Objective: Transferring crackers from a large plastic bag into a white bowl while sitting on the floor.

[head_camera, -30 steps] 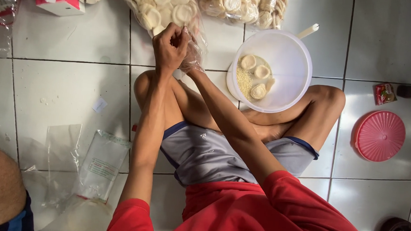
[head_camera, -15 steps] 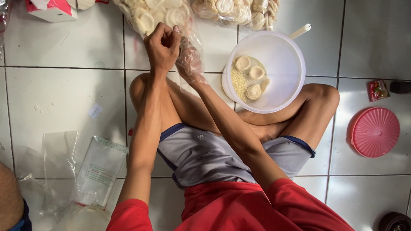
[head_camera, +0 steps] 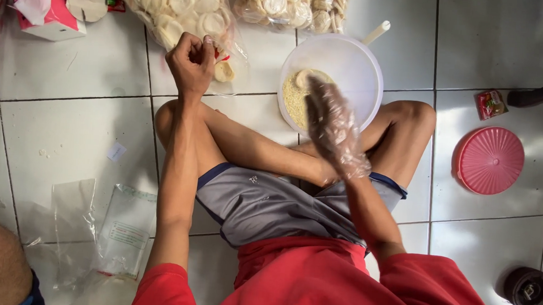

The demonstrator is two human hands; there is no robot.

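Seated cross-legged on white tiles, white bowl just beyond the knees as landmark. Left hand, left of the bowl, curled tight on the neck of a clear bag of round crackers. Right hand, sheathed in a thin plastic glove, just in front of the bowl and partly over its near rim, fingers straight and together, holding nothing. Inside the bowl, pale crumbs and a few crackers. Right of the bowl, a pink lid. Beyond the bowl, a second cracker bag. Far left and nearer than the bowl, empty plastic bags.
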